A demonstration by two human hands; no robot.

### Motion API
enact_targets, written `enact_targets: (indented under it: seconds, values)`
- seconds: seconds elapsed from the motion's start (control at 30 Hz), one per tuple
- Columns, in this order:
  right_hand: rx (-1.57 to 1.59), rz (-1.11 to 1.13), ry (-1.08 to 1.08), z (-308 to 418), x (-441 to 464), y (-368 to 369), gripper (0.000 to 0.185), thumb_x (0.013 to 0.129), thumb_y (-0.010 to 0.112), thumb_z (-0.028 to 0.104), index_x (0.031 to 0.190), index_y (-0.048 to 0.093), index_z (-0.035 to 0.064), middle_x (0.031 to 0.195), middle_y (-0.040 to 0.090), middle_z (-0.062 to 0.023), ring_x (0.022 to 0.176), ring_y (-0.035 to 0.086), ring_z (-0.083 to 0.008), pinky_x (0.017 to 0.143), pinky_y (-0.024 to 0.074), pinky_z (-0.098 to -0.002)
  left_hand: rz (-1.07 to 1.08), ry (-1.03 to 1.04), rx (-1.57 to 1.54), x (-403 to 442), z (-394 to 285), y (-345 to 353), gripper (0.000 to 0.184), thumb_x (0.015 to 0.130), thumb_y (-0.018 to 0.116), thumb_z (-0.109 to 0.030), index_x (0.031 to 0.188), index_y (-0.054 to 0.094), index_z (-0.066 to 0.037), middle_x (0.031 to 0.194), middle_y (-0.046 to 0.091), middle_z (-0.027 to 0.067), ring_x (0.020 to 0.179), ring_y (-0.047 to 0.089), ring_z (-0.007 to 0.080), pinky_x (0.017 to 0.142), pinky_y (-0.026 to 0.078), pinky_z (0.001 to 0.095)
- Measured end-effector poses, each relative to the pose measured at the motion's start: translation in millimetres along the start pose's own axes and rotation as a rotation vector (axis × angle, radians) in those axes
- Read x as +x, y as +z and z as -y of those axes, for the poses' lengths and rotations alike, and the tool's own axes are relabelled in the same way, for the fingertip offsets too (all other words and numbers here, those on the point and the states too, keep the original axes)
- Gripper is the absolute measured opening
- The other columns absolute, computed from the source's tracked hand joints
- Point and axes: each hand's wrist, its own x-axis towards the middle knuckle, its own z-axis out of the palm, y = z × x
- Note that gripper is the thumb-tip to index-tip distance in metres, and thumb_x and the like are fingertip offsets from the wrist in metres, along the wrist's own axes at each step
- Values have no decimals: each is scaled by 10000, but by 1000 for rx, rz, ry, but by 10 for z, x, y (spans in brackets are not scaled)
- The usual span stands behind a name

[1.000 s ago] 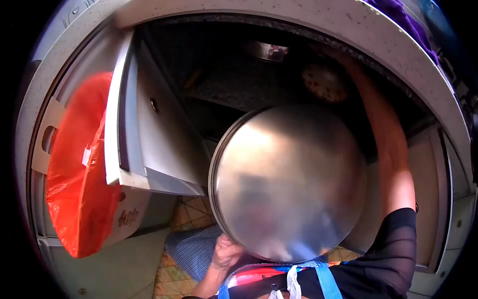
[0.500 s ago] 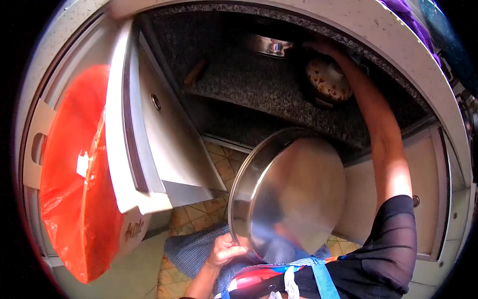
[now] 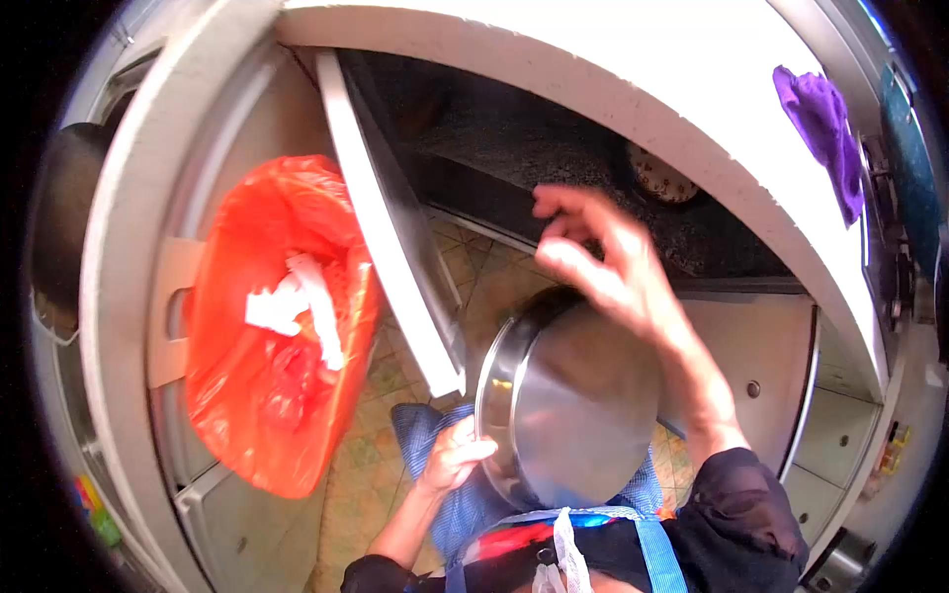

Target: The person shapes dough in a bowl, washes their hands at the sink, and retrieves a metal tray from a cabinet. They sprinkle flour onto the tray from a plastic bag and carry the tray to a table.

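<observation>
A large, round, shiny steel pot (image 3: 583,405) stands tilted in front of my body. My left hand (image 3: 458,455) is closed on its near left rim, with the thumb lying over the edge. Above the far side of the pot, my right hand (image 3: 613,257) is in the air with its fingers apart and nothing in them, a little blurred. Behind it lies the dark inside of an open cupboard, where a patterned round dish (image 3: 660,176) sits on the stone shelf (image 3: 474,173), partly hidden by the counter edge.
An open cupboard door (image 3: 390,237) juts out on the left. Beside it hangs a bin with an orange bag (image 3: 222,395) holding white scraps. The white counter (image 3: 682,69) runs overhead, with a purple cloth (image 3: 819,124) at the right. Another door (image 3: 736,366) stands right.
My right hand has come out of the cupboard, back toward me, with nothing in it. My left hand still grips the pot. The view has shifted, showing more counter and bin.
</observation>
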Motion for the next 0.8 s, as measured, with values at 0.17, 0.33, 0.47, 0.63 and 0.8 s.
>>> enact_targets:
  seconds: [0.17, 0.33, 0.47, 0.63, 0.8]
  values:
    - [-105, -18, -149, 949, -181, 650, 943, 617, 763, 361, 1342, 228, 80, 1151, 439, -178, 844, 567, -294, 745, 485, -349, -71, 47, -96, -508, 84, 338, 371, 770, 533, 12, 1137, 482, 35, 993, 579, 86, 813, 533, 98, 735, 416, 227]
    - [-111, -1, 50, 913, -244, 835, 746, 649, 550, 3, 1322, 258, 138, 1130, 477, -157, 922, 551, -326, 730, 482, -389, -141, 47, -112, -1130, 103, 692, 317, 766, 544, 2, 1080, 512, 26, 859, 566, 41, 755, 520, 94, 689, 418, 225]
    - [-256, -157, -33, 875, -293, 425, 671, 660, 551, -23, 1281, 346, 125, 1034, 513, -147, 849, 562, -298, 712, 492, -360, -211, 47, 59, -1598, -42, 937, 312, 746, 572, -25, 1049, 524, 32, 884, 587, 52, 771, 540, 101, 721, 422, 223]
    - [-387, -297, -47, 635, -323, -113, 524, 735, 505, -8, 1236, 391, 93, 1118, 505, -164, 1002, 531, -308, 815, 466, -359, -181, 35, 317, -2014, -218, 1074, 313, 779, 551, -57, 1076, 521, 35, 953, 591, 36, 806, 532, 80, 732, 409, 213]
    - [-616, -257, 114, 1168, -1043, -845, 531, 696, 566, 21, 1209, 431, 62, 1188, 471, -180, 1109, 462, -329, 942, 388, -386, -95, 86, 628, -2279, -499, 1285, 238, 805, 554, -92, 1002, 529, 41, 820, 523, -5, 721, 477, 60, 643, 387, 202]
